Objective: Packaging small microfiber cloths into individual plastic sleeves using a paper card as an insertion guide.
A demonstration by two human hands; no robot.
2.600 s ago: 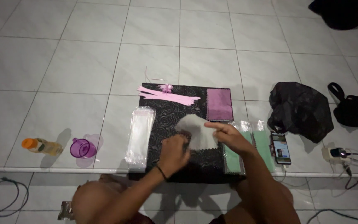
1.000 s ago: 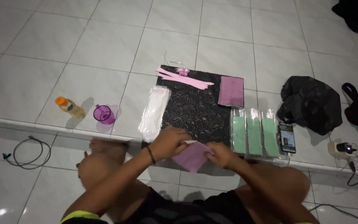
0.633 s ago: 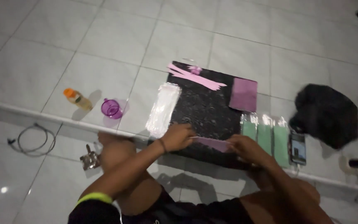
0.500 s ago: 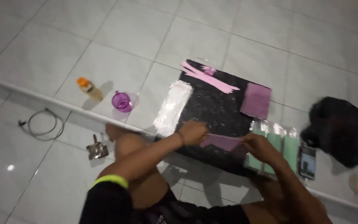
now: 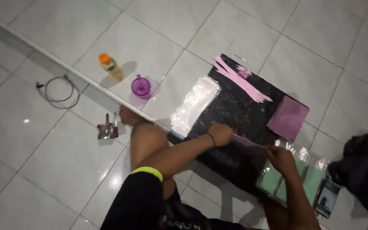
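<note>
Gripping one end of a thin pink sheet (image 5: 248, 140), the left hand (image 5: 220, 133) rests on the near part of the black mat (image 5: 235, 106), fingers curled over the sheet's edge; the right hand (image 5: 281, 158) pinches the other end at the mat's near right corner, so the sheet stretches flat between both hands. Just under the right hand lie green packets in clear sleeves (image 5: 292, 179), with a phone (image 5: 326, 198) beside them. On the mat's left edge sits a stack of clear bags (image 5: 194, 104); pink strips (image 5: 241, 81) lie at its far edge and a pink notebook (image 5: 288, 122) at its right edge. On the floor to the left stand a purple cup (image 5: 141, 87) and a small orange-capped bottle (image 5: 109, 67)
</note>
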